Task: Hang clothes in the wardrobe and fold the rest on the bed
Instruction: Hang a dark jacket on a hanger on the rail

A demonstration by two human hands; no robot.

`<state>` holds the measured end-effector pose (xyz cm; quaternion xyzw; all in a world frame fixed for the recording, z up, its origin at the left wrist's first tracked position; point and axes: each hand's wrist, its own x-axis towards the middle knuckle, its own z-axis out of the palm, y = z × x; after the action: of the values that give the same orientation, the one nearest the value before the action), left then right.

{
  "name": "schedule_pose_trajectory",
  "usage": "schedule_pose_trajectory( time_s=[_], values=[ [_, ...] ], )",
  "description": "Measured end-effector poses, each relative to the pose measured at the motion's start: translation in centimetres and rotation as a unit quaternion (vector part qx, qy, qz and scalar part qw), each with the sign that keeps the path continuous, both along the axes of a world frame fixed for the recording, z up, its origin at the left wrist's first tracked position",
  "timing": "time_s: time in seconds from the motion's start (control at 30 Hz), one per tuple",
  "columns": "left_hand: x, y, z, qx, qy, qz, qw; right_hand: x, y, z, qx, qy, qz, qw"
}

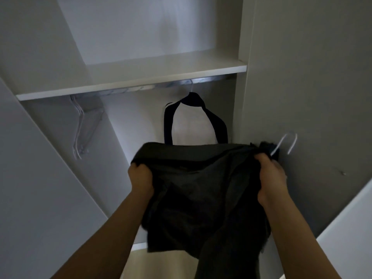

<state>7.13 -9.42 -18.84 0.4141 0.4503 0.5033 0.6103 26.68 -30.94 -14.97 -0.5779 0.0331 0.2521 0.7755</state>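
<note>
I hold a dark garment point(197, 190) spread in front of the open wardrobe. My left hand point(140, 178) grips its left top corner. My right hand point(270, 174) grips the right top corner together with a white hanger, whose hook point(285, 143) sticks up above my fingers. The rest of that hanger is hidden by the cloth. Inside the wardrobe a dark strappy top point(193, 115) hangs on a hanger from the rail point(141, 88) under the shelf.
A white shelf point(130, 81) spans the wardrobe above the rail. Several bare white hangers point(80, 127) hang at the rail's left end. An open wardrobe door point(312, 77) stands on the right, another panel point(30, 178) on the left. The pale wardrobe floor point(165, 264) shows below.
</note>
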Motion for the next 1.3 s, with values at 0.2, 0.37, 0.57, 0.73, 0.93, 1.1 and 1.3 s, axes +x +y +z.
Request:
schedule_pose_trajectory(
  time_s=[0.2, 0.37, 0.57, 0.73, 0.93, 1.1, 1.3],
  values=[
    [-0.7, 0.5, 6.9, 0.401, 0.263, -0.054, 0.876, -2.1, -0.3, -3.8, -0.074, -0.026, 0.077, 0.994],
    [-0.8, -0.2, 10.9, 0.738, 0.471, -0.108, 0.471, -4.2, 1.4, -2.8, -0.058, -0.077, 0.121, 0.988],
    [-0.3, -2.2, 11.8, 0.809, 0.443, -0.178, 0.343, -5.6, 3.0, -1.5, -0.081, -0.219, 0.232, 0.944],
    [-0.2, -3.0, 12.0, 0.800, 0.439, -0.169, 0.372, -6.0, 3.6, -0.6, -0.090, -0.253, 0.325, 0.907],
    [0.2, -4.2, 11.5, 0.798, 0.423, -0.159, 0.398, -5.9, 4.6, -1.1, -0.093, -0.252, 0.321, 0.908],
    [-0.1, -3.7, 10.0, 0.764, 0.387, -0.080, 0.510, -6.0, 5.2, -0.9, -0.094, -0.253, 0.236, 0.933],
    [-0.1, -5.1, 7.1, 0.359, 0.115, -0.071, 0.923, -6.0, 4.9, -1.5, -0.091, -0.245, 0.157, 0.952]
  ],
)
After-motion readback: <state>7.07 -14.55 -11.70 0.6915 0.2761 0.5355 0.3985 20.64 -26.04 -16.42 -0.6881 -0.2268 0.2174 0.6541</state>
